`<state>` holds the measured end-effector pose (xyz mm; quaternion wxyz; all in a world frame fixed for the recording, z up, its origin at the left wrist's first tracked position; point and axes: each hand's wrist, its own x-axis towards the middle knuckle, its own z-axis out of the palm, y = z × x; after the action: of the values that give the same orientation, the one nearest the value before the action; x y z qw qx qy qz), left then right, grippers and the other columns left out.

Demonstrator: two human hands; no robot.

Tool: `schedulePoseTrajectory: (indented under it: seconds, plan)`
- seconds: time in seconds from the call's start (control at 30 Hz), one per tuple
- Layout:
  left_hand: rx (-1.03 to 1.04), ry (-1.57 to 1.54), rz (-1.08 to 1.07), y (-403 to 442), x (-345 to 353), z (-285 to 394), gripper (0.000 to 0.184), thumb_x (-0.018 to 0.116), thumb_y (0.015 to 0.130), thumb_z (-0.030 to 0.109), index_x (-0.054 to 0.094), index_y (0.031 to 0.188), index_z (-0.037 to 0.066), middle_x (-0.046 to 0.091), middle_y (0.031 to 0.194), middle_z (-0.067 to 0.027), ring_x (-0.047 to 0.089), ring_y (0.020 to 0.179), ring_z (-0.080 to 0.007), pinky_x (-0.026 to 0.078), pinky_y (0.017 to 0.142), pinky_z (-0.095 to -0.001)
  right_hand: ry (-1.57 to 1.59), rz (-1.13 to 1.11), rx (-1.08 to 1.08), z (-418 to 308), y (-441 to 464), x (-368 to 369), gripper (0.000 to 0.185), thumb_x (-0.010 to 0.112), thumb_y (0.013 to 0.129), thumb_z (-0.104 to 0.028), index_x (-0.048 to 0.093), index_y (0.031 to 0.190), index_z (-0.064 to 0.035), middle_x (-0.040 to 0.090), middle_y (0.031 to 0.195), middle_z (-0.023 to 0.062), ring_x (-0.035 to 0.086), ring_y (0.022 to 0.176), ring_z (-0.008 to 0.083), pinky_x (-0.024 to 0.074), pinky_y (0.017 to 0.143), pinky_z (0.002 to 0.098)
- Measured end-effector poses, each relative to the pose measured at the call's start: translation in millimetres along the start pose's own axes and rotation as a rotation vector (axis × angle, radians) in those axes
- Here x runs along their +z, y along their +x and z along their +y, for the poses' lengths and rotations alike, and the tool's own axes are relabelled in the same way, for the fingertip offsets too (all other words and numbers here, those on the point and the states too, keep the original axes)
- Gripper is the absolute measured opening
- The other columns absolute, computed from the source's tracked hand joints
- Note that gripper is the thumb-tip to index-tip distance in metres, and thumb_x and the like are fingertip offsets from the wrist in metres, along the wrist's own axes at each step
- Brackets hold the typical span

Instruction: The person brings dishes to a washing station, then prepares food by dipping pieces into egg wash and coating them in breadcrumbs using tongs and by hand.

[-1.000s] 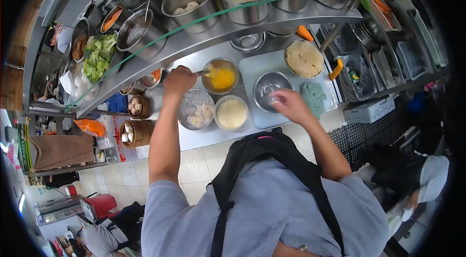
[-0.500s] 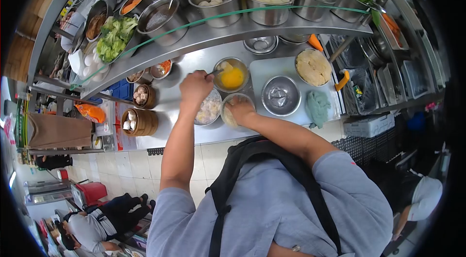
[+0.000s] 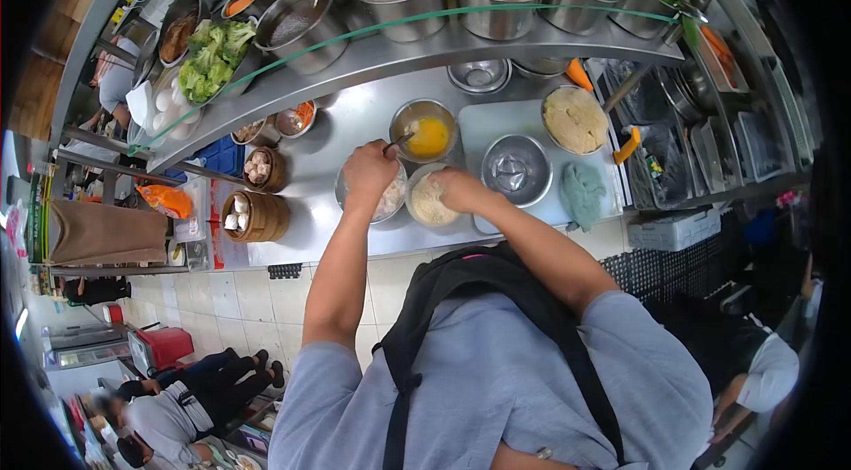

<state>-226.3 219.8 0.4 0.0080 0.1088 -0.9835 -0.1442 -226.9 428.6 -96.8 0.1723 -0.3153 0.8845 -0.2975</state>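
Note:
My left hand [image 3: 370, 173] is closed around the thin handle of a utensil [image 3: 400, 141], whose tip dips into a steel bowl [image 3: 396, 119] of yellow beaten egg [image 3: 430, 137]. Beneath that hand sits a bowl of pale pieces [image 3: 391, 199], partly covered by it. My right hand [image 3: 465, 191] is over the right side of a bowl of pale crumbs [image 3: 431, 202], its fingers drawn together; what lies between them is hidden. An empty-looking steel bowl [image 3: 534, 190] stands right of it on a pale board [image 3: 483, 121].
A large bowl of yellowish crumbs [image 3: 575, 121] and a green cloth [image 3: 581, 193] lie to the right. Bamboo steamers [image 3: 266, 218] stand left. Above the counter, a steel shelf [image 3: 372, 80] carries several pots and broccoli [image 3: 213, 62]. Other people [image 3: 177, 412] are behind.
My right hand has pulled back to the right from the middle of the crumbs, and its spread fingers have come together. My left hand has shifted slightly right and down, still holding the utensil.

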Motion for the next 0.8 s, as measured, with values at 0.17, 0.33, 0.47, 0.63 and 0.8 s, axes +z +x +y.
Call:
schedulePoseTrajectory:
  seconds: [0.17, 0.33, 0.47, 0.63, 0.8]
  plan:
    - [-0.008, -0.141, -0.050, -23, -57, 4, 0.029, 0.064, 0.092, 0.035, 0.077, 0.094, 0.010, 0.073, 0.085, -0.0184, 0.069, 0.085, -0.0399, 0.053, 0.077, -0.0477, 0.546, 0.206, 0.160, 17, -21, -52, 0.031, 0.065, 0.084, -0.009, 0.070, 0.114, -0.0018, 0.073, 0.109, 0.0158, 0.070, 0.103, 0.0271, 0.0542, 0.091, 0.0369]
    - [0.029, -0.268, -0.207, -54, -67, -16, 0.031, 0.065, 0.091, 0.035, 0.077, 0.094, 0.007, 0.072, 0.084, -0.0194, 0.070, 0.084, -0.0377, 0.053, 0.076, -0.0469, 0.648, 0.309, 0.243, 18, -24, -80, 0.025, 0.065, 0.087, -0.012, 0.070, 0.110, -0.0010, 0.074, 0.105, 0.0119, 0.070, 0.095, 0.0210, 0.0547, 0.085, 0.0322]
    - [0.009, -0.175, -0.353, -75, 21, -39, 0.032, 0.066, 0.091, 0.035, 0.076, 0.098, 0.005, 0.073, 0.088, -0.0177, 0.071, 0.085, -0.0364, 0.055, 0.077, -0.0472, 0.595, 0.301, 0.200, 8, -14, -67, 0.024, 0.066, 0.087, -0.014, 0.071, 0.108, -0.0017, 0.075, 0.102, 0.0123, 0.072, 0.091, 0.0249, 0.0555, 0.084, 0.0341]
    - [0.017, 0.088, -0.218, -87, 23, -27, 0.034, 0.067, 0.091, 0.039, 0.074, 0.097, 0.006, 0.074, 0.087, -0.0178, 0.071, 0.086, -0.0392, 0.055, 0.078, -0.0496, 0.209, 0.058, 0.167, 13, 14, 1, 0.039, 0.068, 0.085, -0.016, 0.066, 0.121, -0.0019, 0.069, 0.119, 0.0183, 0.068, 0.109, 0.0319, 0.0524, 0.096, 0.0401]
    - [-0.015, -0.003, -0.146, -84, -2, -35, 0.033, 0.065, 0.092, 0.042, 0.073, 0.096, 0.010, 0.073, 0.086, -0.0184, 0.070, 0.087, -0.0401, 0.054, 0.078, -0.0508, -0.126, -0.021, 0.236, 6, 29, 49, 0.058, 0.071, 0.080, -0.017, 0.058, 0.135, -0.0012, 0.060, 0.134, 0.0232, 0.057, 0.127, 0.0351, 0.0449, 0.109, 0.0437]
